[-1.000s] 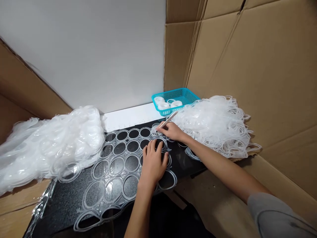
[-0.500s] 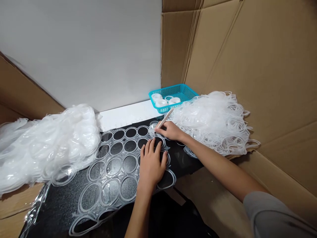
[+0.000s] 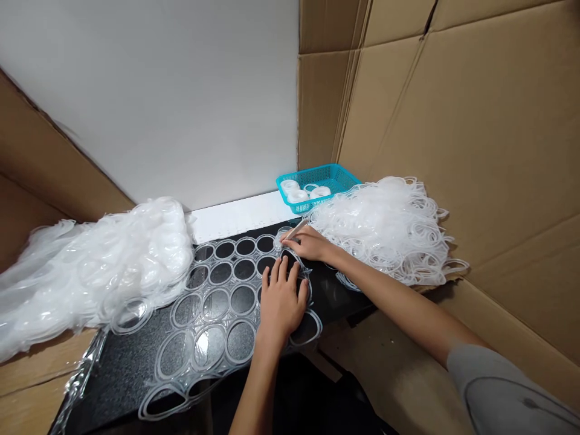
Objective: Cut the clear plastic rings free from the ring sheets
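While the left hand (image 3: 281, 300) lies flat with its fingers spread on the clear plastic sheet (image 3: 212, 308), pinning it to the black desk (image 3: 122, 368), the right hand (image 3: 308, 244) pinches a thin pale stick (image 3: 297, 229) and sets its tip against a ring at the sheet's far right corner. The sheet is a grid of round rings joined by thin webs, and it lies across the middle of the desk from the near edge to the far one.

To do this well, I judge that the flat hand should press close beside the ring being worked, so that the flimsy sheet neither lifts nor slides. The stick should be held low and near its tip, and it should follow the seam of the ring rather than stab into the webbing, which looks thin enough to tear.

At the desk's far right corner sits a teal mesh basket (image 3: 338, 175). It holds a few small white round pieces (image 3: 299, 194), gathered toward its left end. Just beside it, along the right edge, lies a loose heap of plastic rings (image 3: 385, 226). A bigger pile of clear plastic (image 3: 90, 266) covers the left edge, and cardboard walls (image 3: 453, 121) close in the space.
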Motion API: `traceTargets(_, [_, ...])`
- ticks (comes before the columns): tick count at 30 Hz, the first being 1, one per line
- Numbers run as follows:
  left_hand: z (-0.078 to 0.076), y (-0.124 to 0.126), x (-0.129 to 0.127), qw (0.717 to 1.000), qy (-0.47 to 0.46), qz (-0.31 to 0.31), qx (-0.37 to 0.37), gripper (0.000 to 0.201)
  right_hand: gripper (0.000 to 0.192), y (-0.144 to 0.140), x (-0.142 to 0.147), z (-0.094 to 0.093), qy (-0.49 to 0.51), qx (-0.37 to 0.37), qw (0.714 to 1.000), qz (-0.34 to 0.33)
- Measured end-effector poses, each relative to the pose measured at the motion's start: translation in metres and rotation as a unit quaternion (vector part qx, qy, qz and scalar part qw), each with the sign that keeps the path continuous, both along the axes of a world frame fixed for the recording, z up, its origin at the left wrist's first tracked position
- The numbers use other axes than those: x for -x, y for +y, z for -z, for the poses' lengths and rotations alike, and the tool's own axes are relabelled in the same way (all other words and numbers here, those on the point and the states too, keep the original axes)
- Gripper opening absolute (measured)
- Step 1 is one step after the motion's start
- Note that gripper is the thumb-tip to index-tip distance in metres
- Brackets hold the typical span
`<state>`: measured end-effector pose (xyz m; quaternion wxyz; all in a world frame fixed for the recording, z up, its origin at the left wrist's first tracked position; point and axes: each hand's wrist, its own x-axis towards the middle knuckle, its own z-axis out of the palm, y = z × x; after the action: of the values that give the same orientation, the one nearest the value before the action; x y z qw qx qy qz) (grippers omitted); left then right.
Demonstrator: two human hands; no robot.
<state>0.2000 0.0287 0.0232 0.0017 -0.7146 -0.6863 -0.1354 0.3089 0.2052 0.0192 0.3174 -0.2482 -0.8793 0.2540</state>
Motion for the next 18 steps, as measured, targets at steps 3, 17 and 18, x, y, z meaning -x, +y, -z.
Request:
traceTargets(3, [-0.0007, -0.0010, 0.0011, 1.000, -0.010, 0.002, -0.011, 0.044, 0.016, 0.0050, -0.0015, 0.0019, 0.041, 0.123, 0.991, 0.024])
traceTargets(17, [0.0010, -0.0004, 0.0026, 1.000, -0.007, 0.009, -0.014, 0.045, 0.019, 0.0002, -0.0075, 0.0056, 0.034, 0.046, 0.998, -0.019])
traceTargets(18, [0.0008, -0.0003, 0.0022, 1.000, -0.004, 0.007, -0.011, 0.045, 0.021, -0.0013, -0.0078, 0.0054, 0.019, 0.009, 0.999, -0.030])
